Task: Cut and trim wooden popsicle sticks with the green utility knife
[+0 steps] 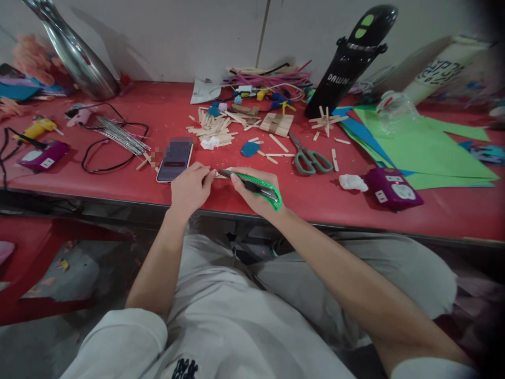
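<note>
My right hand (258,193) is wrapped round a green and black utility knife (254,185), its tip pointing left on the red table (118,181). My left hand (192,185) is closed, fingers pinching down a small wooden stick (222,174) that lies flat at the knife's tip. Both hands rest near the table's front edge. A phone (174,160) lies just left of my left hand.
A pile of wooden sticks (213,130) and a glued stick panel (277,124) lie behind. Green-handled scissors (310,158), a purple box (392,188), green and blue paper sheets (414,147), a black bottle-shaped device (349,63), a glue gun (37,128), wires and a silver vase (74,52) are around.
</note>
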`<state>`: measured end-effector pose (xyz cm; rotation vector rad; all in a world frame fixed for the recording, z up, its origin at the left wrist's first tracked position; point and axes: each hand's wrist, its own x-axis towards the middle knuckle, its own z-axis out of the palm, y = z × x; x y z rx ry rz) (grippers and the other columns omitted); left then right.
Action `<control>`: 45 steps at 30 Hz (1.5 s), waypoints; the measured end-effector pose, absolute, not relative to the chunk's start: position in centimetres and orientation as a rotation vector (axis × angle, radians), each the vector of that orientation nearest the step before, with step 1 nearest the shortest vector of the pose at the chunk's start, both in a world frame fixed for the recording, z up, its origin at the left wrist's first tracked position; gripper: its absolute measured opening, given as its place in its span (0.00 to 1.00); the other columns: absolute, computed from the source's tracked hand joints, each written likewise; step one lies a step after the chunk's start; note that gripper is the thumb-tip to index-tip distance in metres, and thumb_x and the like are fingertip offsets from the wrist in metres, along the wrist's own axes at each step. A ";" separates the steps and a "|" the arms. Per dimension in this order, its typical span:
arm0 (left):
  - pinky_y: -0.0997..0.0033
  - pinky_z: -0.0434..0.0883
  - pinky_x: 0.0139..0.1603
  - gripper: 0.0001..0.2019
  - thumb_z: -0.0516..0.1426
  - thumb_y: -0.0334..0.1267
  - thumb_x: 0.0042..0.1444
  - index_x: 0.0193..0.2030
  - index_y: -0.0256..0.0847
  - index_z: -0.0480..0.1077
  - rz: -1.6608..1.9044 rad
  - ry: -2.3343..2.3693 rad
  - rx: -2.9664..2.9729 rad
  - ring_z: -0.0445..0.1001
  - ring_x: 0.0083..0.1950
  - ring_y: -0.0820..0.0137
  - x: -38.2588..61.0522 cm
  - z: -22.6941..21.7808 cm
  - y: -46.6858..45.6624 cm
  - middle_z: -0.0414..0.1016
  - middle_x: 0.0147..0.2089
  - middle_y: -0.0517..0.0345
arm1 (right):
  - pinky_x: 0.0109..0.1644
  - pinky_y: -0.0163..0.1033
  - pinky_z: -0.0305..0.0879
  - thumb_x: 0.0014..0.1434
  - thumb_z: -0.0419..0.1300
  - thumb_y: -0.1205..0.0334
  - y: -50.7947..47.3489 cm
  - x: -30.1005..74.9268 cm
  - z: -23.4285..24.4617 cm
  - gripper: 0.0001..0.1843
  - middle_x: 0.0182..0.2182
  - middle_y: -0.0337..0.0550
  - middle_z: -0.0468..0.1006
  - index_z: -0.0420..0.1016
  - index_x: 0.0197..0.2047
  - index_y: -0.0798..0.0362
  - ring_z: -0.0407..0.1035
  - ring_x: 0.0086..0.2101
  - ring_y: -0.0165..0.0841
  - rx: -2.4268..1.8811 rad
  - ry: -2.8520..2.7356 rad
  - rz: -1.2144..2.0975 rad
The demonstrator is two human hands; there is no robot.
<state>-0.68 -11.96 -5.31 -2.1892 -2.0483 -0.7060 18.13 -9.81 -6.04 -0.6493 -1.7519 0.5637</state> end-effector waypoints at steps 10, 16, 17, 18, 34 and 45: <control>0.69 0.66 0.35 0.18 0.49 0.45 0.71 0.42 0.42 0.78 -0.709 -2.029 -2.196 0.79 0.45 0.66 -0.7 -5.4 -12.0 0.80 0.49 0.54 | 0.47 0.39 0.79 0.64 0.62 0.59 -9.8 18.2 -6.0 0.09 0.40 0.45 0.86 0.83 0.42 0.52 0.82 0.38 0.35 -0.686 -1.766 0.654; 0.68 0.66 0.35 0.17 0.49 0.45 0.71 0.42 0.43 0.78 -0.703 -2.049 -2.192 0.78 0.46 0.65 -0.7 -5.3 -11.9 0.80 0.49 0.55 | 0.43 0.36 0.79 0.63 0.62 0.62 -9.8 18.1 -6.2 0.07 0.36 0.43 0.87 0.83 0.40 0.52 0.82 0.34 0.33 -0.632 -1.767 0.624; 0.68 0.66 0.35 0.17 0.49 0.45 0.71 0.42 0.42 0.78 -0.700 -2.046 -2.191 0.78 0.46 0.66 -0.7 -5.3 -11.9 0.80 0.48 0.55 | 0.43 0.36 0.79 0.63 0.63 0.62 -9.8 18.1 -6.2 0.07 0.36 0.43 0.87 0.83 0.40 0.52 0.82 0.34 0.33 -0.636 -1.757 0.610; 0.68 0.66 0.35 0.18 0.49 0.45 0.71 0.41 0.42 0.78 -0.698 -2.043 -2.191 0.78 0.46 0.66 -0.7 -5.3 -11.9 0.80 0.48 0.55 | 0.44 0.36 0.79 0.63 0.63 0.62 -9.8 18.0 -6.3 0.07 0.37 0.43 0.87 0.83 0.40 0.52 0.82 0.35 0.34 -0.643 -1.742 0.601; 0.68 0.67 0.35 0.18 0.49 0.45 0.71 0.41 0.42 0.78 -0.689 -2.042 -2.194 0.79 0.46 0.65 -0.6 -5.2 -12.0 0.80 0.49 0.55 | 0.46 0.38 0.79 0.64 0.62 0.58 -9.7 17.9 -6.2 0.09 0.38 0.43 0.87 0.83 0.40 0.51 0.81 0.37 0.35 -0.693 -1.720 0.623; 0.67 0.67 0.36 0.18 0.48 0.46 0.71 0.42 0.43 0.78 -0.698 -2.054 -2.196 0.78 0.47 0.65 -0.6 -5.3 -12.0 0.80 0.50 0.54 | 0.49 0.40 0.79 0.65 0.61 0.53 -9.7 18.2 -6.1 0.12 0.39 0.44 0.86 0.83 0.41 0.49 0.81 0.39 0.36 -0.749 -1.763 0.631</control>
